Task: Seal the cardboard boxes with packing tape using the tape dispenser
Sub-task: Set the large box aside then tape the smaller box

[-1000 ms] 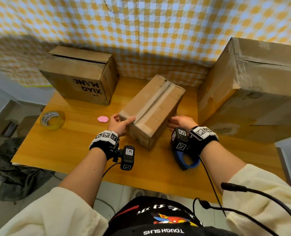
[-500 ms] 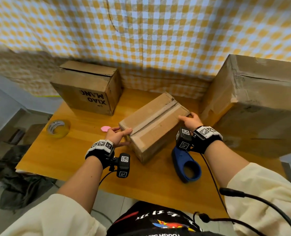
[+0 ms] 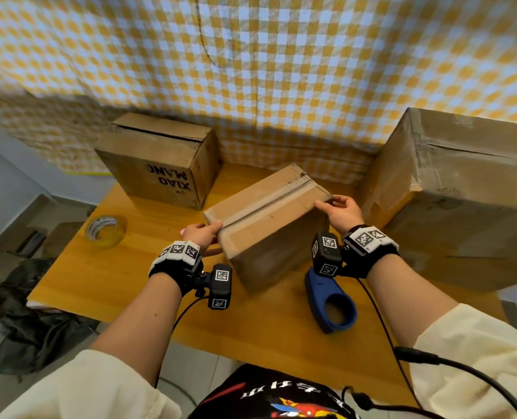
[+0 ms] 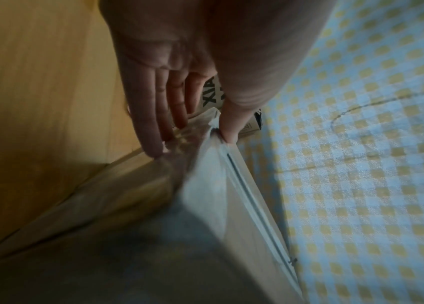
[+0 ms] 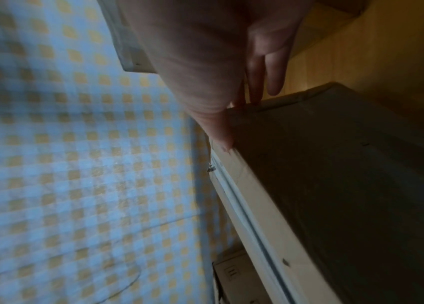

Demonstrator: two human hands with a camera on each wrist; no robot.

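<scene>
Wooden table (image 3: 148, 267), three cardboard boxes (image 3: 160, 164), tape roll (image 3: 106, 231), blue dispenser (image 3: 331, 306)

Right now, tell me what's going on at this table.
A person holds the middle cardboard box with both hands: the left hand grips its near left corner, thumb on top, and the right hand pinches its far right corner. Clear tape already runs along the box's top seam and down the near end. The blue tape dispenser lies on the wooden table near the right wrist, not held. A tape roll sits to the left, and two more boxes stand at the back.
</scene>
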